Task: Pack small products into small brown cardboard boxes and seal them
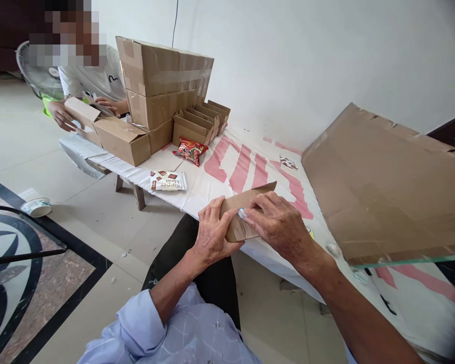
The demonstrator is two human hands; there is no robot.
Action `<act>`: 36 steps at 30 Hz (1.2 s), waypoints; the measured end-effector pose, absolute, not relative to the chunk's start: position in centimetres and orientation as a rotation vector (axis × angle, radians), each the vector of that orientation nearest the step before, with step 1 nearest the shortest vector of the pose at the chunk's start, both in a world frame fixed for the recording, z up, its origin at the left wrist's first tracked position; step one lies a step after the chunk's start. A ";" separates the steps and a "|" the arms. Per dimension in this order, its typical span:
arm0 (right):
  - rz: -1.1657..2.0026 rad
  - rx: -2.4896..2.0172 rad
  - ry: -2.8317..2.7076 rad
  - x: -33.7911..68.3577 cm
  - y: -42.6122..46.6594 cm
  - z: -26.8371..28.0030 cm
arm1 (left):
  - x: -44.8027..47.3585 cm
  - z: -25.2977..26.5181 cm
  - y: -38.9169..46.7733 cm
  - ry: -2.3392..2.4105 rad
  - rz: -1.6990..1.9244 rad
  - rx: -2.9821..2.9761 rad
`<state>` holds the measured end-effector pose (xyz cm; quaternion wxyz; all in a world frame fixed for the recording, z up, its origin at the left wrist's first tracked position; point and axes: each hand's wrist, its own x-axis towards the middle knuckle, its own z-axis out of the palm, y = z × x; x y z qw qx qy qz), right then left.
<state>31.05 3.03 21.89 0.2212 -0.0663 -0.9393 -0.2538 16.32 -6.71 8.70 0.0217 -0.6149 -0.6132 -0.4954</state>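
On my feed the left hand [211,230] grips a small box [234,233] by its left end, and the right hand [275,220] has thumb and fingers pinched on a white-and-blue bit [241,213] at its face; I can't tell what that bit is. The box is held up by the near edge of the table [197,197]. Farther left I see a white packet [169,181] and, beyond it, a red packet [190,151] just beside some open trays [189,129]. Cartons [161,76] stand stacked at far left, a co-worker's hand [62,117] beside them, and a cardboard sheet [387,192] stands at right
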 end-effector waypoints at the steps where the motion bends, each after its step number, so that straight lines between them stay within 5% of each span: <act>1: -0.709 -0.169 -2.584 31.0 3.1 21.8 | 16.3 8.7 -6.7 -1.899 -1.534 -1.907; 36: -0.670 -0.163 -2.628 31.0 3.9 21.4 | 16.3 8.8 -6.3 -1.936 -1.483 -1.944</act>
